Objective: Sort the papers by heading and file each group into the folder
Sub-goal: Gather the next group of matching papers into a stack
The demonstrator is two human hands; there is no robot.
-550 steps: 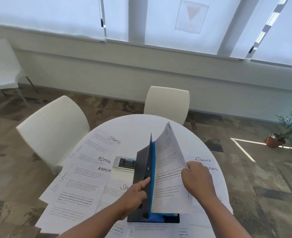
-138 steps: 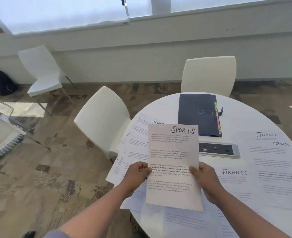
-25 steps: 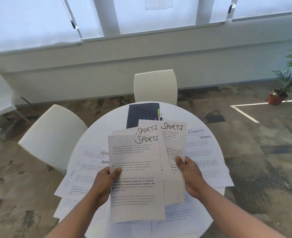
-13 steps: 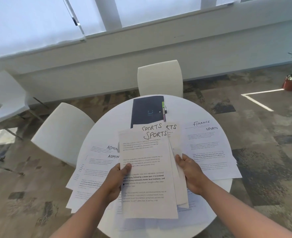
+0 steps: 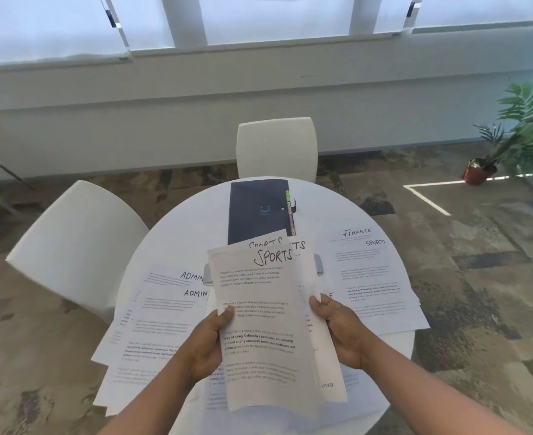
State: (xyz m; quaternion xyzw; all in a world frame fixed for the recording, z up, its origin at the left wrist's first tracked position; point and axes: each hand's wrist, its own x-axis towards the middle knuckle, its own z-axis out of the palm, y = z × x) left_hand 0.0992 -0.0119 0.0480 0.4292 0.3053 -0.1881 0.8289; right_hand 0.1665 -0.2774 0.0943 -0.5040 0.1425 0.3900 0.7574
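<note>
You hold a fanned bundle of SPORTS sheets (image 5: 260,324) above the near half of the round white counter (image 5: 177,240), at least 3 headings showing at the top. Your left hand (image 5: 205,346) has its grip closed on the bundle's left edge, thumb on the front page; your right hand (image 5: 340,331) grips the right edge of the sheets behind.

Judging from the layout, the sort is partway done: the SPORTS group is mostly gathered but not yet squared or filed. 1 more SPORTS page (image 5: 375,277) lies on the right under a FINANCE sheet (image 5: 357,232), so that pile is mixed. 2 ADMIN sheets (image 5: 165,309) lie overlapped on the left. The dark folder (image 5: 257,211) lies closed at the far side of the counter, coloured tabs along its right edge, and the bundle's top edge overlaps its near end in this view. What it already contains cannot be told.

For room: the ADMIN sheets overhang the counter's left rim and the right pile reaches its right rim, so a careless sweep could slide pages to the floor. A grey socket panel (image 5: 318,265) sits mid-counter, mostly hidden behind the bundle. The barest stretch lies left of the folder. 2 white chairs (image 5: 276,146) stand close at the far and left sides.
</note>
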